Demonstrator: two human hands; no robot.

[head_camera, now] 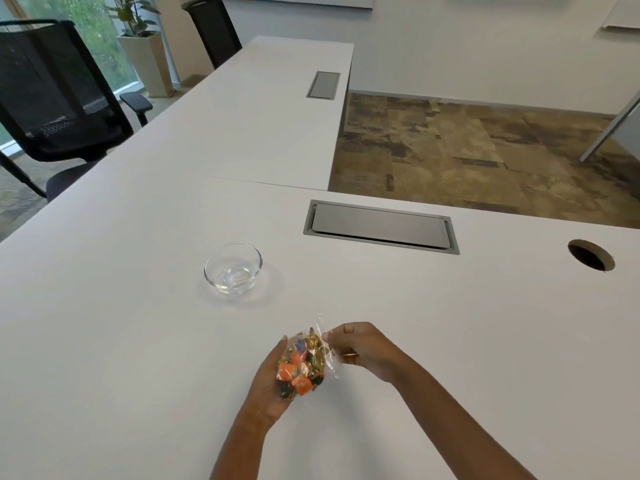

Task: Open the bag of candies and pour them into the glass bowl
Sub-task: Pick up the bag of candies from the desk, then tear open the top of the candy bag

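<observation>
A clear bag of candies (pixel 302 365) is held above the white table (pixel 138 323), nearer the camera than the glass bowl (pixel 232 267) and a little to its right. The bag is cradled from below and behind by the left hand (pixel 269 382), whose fingers are curled up along its left side. Orange, gold and dark wrapped sweets are seen through the plastic. The upper right edge of the bag is pinched between thumb and fingertips of the right hand (pixel 360 349), on which a ring is worn. The bowl stands upright and holds nothing, well apart from both hands. Beyond the bowl and to its right, a grey cable hatch (pixel 381 226) is set flush into the table; further right of it, a round cable hole (pixel 591 255) is cut.
</observation>
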